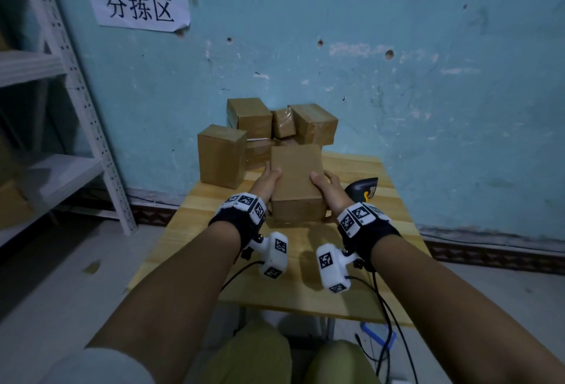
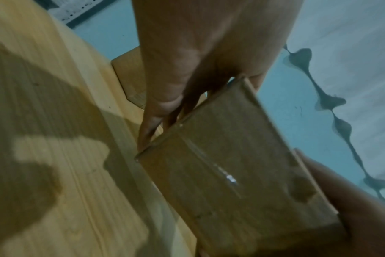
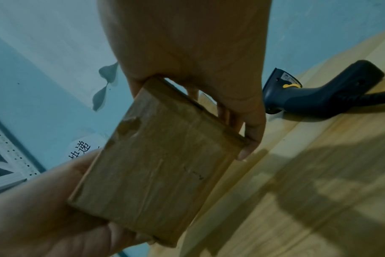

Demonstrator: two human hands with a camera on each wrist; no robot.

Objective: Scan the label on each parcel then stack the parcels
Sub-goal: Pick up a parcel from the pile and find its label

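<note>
A plain brown cardboard parcel [image 1: 296, 180] is held between both hands just above the wooden table [image 1: 214, 231]. My left hand [image 1: 268, 180] grips its left side, thumb on the top face. My right hand [image 1: 324, 184] grips the right side the same way. In the left wrist view the parcel [image 2: 231, 173] shows a taped face, with the left hand's fingers [image 2: 165, 104] along its edge. The right wrist view shows the parcel [image 3: 156, 173] and the right hand's fingers [image 3: 251, 135] along its side. No label shows on the faces in view.
A dark handheld scanner [image 1: 363, 189] with a yellow trigger lies on the table right of my right hand, seen also as the scanner [image 3: 314, 99]. Several brown parcels [image 1: 221, 154] are piled at the table's far left against the blue wall. A white metal shelf [image 1: 76, 84] stands at left.
</note>
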